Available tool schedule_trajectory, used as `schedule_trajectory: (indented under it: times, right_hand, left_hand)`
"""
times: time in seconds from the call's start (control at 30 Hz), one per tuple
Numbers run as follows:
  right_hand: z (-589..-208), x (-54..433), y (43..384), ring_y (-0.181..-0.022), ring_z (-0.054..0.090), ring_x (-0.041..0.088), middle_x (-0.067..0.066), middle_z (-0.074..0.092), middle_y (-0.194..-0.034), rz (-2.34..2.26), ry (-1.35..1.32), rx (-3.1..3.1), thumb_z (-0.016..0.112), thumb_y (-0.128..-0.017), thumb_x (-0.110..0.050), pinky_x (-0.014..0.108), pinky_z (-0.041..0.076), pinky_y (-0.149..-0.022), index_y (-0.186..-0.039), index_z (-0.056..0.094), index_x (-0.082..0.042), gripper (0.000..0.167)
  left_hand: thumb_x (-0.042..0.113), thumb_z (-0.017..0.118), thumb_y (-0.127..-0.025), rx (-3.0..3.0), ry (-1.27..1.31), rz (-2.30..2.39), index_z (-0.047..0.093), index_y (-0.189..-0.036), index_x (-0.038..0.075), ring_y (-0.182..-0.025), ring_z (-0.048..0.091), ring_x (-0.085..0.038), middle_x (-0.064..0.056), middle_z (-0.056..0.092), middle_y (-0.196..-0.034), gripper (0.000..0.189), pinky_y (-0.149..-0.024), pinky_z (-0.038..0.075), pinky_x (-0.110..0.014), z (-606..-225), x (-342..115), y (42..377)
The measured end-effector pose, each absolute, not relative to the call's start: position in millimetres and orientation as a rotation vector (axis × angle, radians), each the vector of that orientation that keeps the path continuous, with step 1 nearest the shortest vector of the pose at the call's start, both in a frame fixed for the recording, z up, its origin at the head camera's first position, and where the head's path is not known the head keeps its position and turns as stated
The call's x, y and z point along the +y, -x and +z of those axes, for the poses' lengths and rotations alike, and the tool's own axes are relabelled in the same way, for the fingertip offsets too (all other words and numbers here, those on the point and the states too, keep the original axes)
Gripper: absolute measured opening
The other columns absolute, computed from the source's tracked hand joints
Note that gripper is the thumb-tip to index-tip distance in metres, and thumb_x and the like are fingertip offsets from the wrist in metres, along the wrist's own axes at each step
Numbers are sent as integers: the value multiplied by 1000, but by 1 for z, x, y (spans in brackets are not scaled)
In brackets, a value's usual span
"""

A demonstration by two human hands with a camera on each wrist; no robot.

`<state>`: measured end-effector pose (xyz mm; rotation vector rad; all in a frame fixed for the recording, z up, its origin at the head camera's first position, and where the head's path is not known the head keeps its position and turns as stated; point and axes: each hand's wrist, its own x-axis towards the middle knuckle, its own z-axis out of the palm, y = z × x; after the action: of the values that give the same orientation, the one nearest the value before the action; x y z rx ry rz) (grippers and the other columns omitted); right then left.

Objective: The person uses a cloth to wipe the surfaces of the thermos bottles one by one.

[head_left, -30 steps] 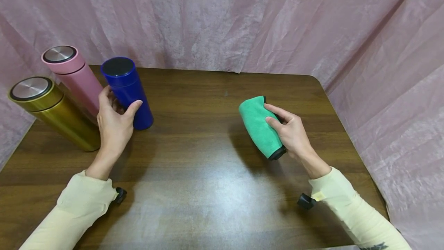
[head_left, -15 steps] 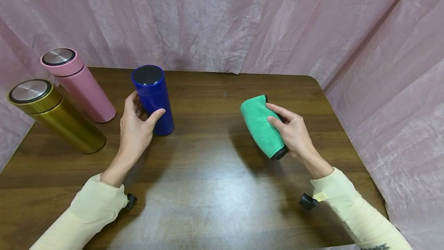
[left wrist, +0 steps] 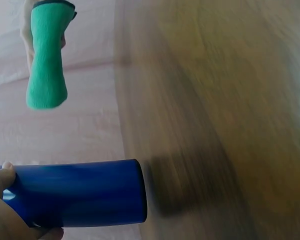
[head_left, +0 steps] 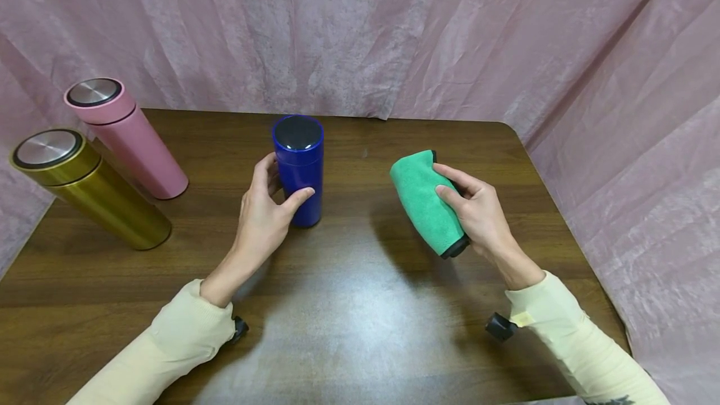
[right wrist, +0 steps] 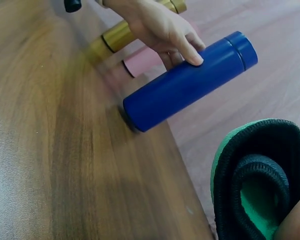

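My left hand (head_left: 261,220) grips a blue thermos bottle (head_left: 302,170) around its side, thumb in front and fingers behind. The bottle is upright with a dark glossy lid, and in the left wrist view its base (left wrist: 142,192) shows just above the wood. Off to the right, my right hand (head_left: 478,214) pinches a folded green cloth (head_left: 424,202) with black edging, held over the table between thumb and fingers. In the right wrist view the cloth's rolled end (right wrist: 260,175) faces the camera, while most of that hand is hidden.
A pink thermos bottle (head_left: 137,149) and a gold thermos bottle (head_left: 107,195), both with steel lids, stand side by side at the left of the wooden table (head_left: 349,280). Pink curtains (head_left: 337,36) hang behind the table and along its right side.
My left hand has carried the blue thermos bottle rightward from beside the pink one to near the table's middle. My right hand and the cloth have barely moved.
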<state>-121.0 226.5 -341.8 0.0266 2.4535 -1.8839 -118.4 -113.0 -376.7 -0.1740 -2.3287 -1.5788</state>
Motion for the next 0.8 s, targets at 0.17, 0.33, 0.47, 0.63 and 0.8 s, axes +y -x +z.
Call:
schedule_trajectory:
  times: [0.17,0.33,0.47,0.63,0.8]
  right_hand:
    - [-341,228,119,-105,63,18,10,59,-142,-1891,-26,2446,66,-104,-19,25,57,-78,-146,62,-18,42]
    - [-338,229,118,-102,63,18,9,61,-138,-1906,-19,2445,66,-104,-19,25,58,-77,-146,62,-17,42]
    - [-334,231,118,-99,64,18,7,62,-133,-1940,-12,2434,67,-103,-19,25,59,-75,-145,63,-18,42]
    - [-327,232,118,-97,65,18,6,63,-131,-2017,-11,2392,69,-102,-17,25,59,-74,-143,64,-18,41]
    - [-312,232,113,-100,65,18,5,64,-131,-2102,33,2343,70,-101,-15,24,59,-76,-142,64,-15,42]
  left_hand:
    - [14,83,-90,-2341,237,-1621,37,-152,1,-132,57,-35,-21,55,-146,79,-111,46,-47,-376,-98,115]
    - [13,83,-90,-2343,274,-1667,38,-152,3,-131,58,-34,-20,55,-146,78,-110,47,-47,-378,-86,114]
    - [14,83,-90,-2351,284,-1686,38,-153,3,-131,58,-34,-20,55,-146,78,-109,48,-46,-379,-78,112]
    - [14,83,-90,-2353,296,-1708,39,-152,5,-130,59,-34,-18,57,-145,77,-109,49,-45,-381,-71,112]
    - [14,84,-89,-2358,334,-1706,41,-151,6,-128,60,-33,-16,58,-143,76,-108,49,-45,-384,-65,112]
